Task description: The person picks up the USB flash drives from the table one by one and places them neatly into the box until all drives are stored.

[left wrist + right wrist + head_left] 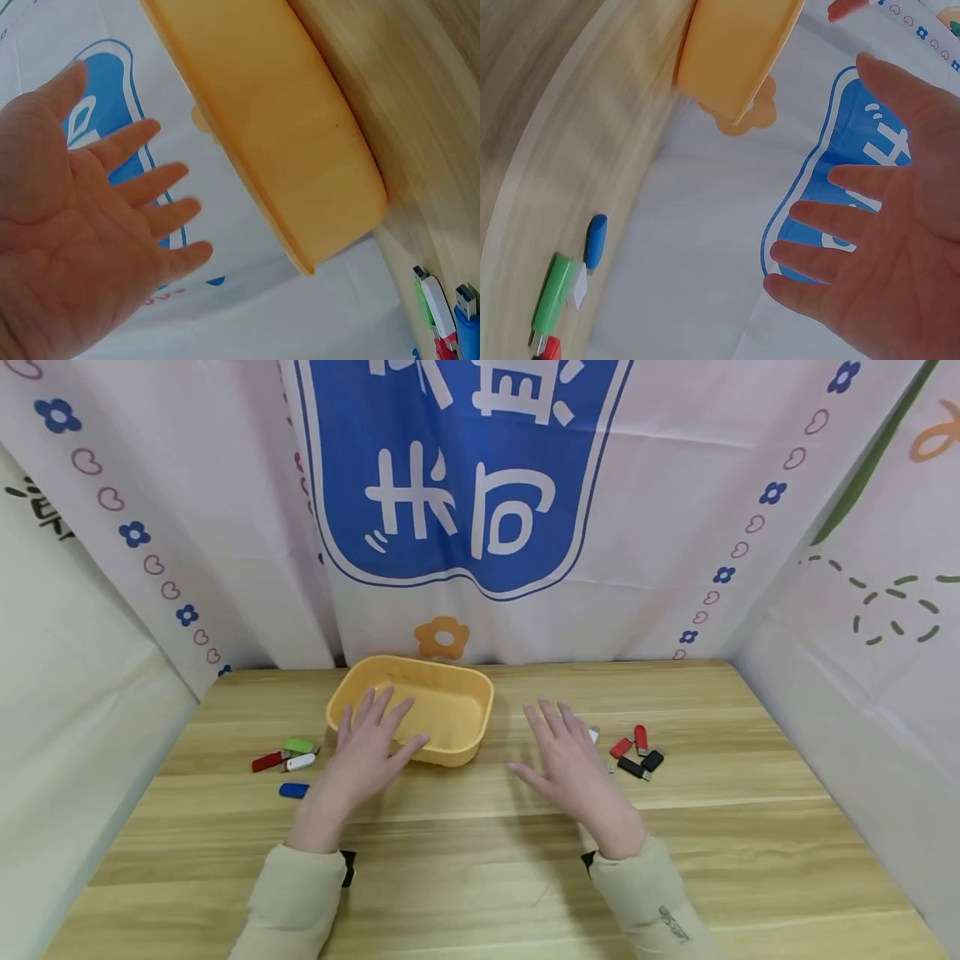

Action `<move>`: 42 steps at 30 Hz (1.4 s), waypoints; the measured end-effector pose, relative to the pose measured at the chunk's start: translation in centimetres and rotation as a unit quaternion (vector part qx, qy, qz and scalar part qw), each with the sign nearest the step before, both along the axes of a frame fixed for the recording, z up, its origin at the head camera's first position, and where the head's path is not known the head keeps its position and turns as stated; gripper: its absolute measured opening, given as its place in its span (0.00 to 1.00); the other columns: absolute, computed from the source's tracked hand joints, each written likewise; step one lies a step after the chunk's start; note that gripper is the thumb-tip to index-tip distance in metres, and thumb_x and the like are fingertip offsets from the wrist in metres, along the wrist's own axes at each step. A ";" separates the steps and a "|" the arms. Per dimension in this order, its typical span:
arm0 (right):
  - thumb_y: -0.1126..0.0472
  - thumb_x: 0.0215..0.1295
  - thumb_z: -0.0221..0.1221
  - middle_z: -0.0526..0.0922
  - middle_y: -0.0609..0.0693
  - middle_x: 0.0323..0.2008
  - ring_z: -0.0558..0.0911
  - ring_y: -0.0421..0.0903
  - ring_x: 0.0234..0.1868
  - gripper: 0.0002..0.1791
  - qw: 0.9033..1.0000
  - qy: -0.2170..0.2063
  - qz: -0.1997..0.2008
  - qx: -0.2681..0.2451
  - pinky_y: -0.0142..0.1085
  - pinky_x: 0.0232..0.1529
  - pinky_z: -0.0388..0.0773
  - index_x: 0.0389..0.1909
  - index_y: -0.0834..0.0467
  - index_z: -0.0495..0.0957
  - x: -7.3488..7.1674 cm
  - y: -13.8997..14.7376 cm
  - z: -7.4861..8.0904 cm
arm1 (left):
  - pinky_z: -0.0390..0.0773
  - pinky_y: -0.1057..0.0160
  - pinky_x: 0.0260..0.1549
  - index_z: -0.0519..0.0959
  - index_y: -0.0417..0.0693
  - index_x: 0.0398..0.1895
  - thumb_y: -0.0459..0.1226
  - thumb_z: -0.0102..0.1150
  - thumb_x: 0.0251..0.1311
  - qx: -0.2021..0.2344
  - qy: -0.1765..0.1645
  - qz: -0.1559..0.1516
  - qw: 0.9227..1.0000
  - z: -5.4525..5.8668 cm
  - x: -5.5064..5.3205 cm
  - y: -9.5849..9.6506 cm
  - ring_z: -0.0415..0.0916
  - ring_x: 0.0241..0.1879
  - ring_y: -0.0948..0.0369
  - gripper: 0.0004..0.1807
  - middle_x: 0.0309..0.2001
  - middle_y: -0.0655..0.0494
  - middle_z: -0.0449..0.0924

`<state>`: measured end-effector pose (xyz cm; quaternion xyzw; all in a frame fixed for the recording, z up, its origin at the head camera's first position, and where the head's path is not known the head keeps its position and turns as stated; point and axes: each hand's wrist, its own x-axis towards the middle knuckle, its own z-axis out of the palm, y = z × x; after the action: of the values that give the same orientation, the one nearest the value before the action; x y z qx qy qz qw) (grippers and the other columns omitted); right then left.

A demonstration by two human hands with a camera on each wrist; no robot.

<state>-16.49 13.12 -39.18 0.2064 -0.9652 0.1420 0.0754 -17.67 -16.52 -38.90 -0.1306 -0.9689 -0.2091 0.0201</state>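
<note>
My left hand point(365, 762), fingers spread and straight, hovers over the near left side of a yellow plastic basin point(483, 727). My right hand point(573, 768) hangs to the basin's right, its fingers also straight, holding nothing. Left of the left hand lie several USB sticks: a dark red one point(267, 762), a green one point(299, 746), a white one point(300, 762) and a blue one point(293, 790). Beyond the right hand lie more USB sticks, red point(641, 738) and black point(632, 767). The right wrist view shows a green stick point(553, 296) and a blue stick point(595, 241) there, hidden by the hand from above.
The wooden table point(465, 877) runs back to a white printed curtain point(637, 593) with a blue emblem. White cloth also hangs at the left and right sides. Beige sleeves point(296, 893) cover both forearms.
</note>
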 end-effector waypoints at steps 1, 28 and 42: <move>0.38 0.64 0.61 0.59 0.64 0.76 0.56 0.69 0.76 0.48 1.000 -0.001 0.005 -0.006 0.65 0.71 0.59 0.77 0.58 0.56 -0.1 -0.2 -0.1 | 0.39 0.30 0.72 0.60 0.47 0.76 0.52 0.49 0.72 0.001 0.004 -0.006 1.000 0.0 0.0 -0.2 0.38 0.79 0.37 0.35 0.79 0.38 0.47; 0.57 0.61 0.69 0.78 0.55 0.64 0.74 0.55 0.69 0.30 0.982 0.045 0.173 0.060 0.45 0.71 0.68 0.63 0.59 0.75 -1.9 -7.0 -1.0 | 0.67 0.36 0.63 0.79 0.37 0.57 0.20 0.56 0.57 -0.048 0.059 -0.023 0.997 -1.3 -0.3 -2.3 0.76 0.57 0.39 0.23 0.56 0.37 0.80; 0.66 0.65 0.63 0.87 0.47 0.50 0.85 0.45 0.50 0.18 0.982 0.033 0.175 0.068 0.36 0.52 0.82 0.55 0.55 0.81 -2.0 -8.5 -1.2 | 0.77 0.42 0.53 0.84 0.38 0.45 0.20 0.56 0.60 -0.041 0.043 0.012 0.998 -1.3 -0.8 -3.3 0.80 0.51 0.41 0.14 0.49 0.40 0.85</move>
<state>-18.44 4.65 -40.42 0.3816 -0.9184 0.0807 0.0667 -18.45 -19.79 -40.21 -0.1282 -0.9765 -0.1629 0.0592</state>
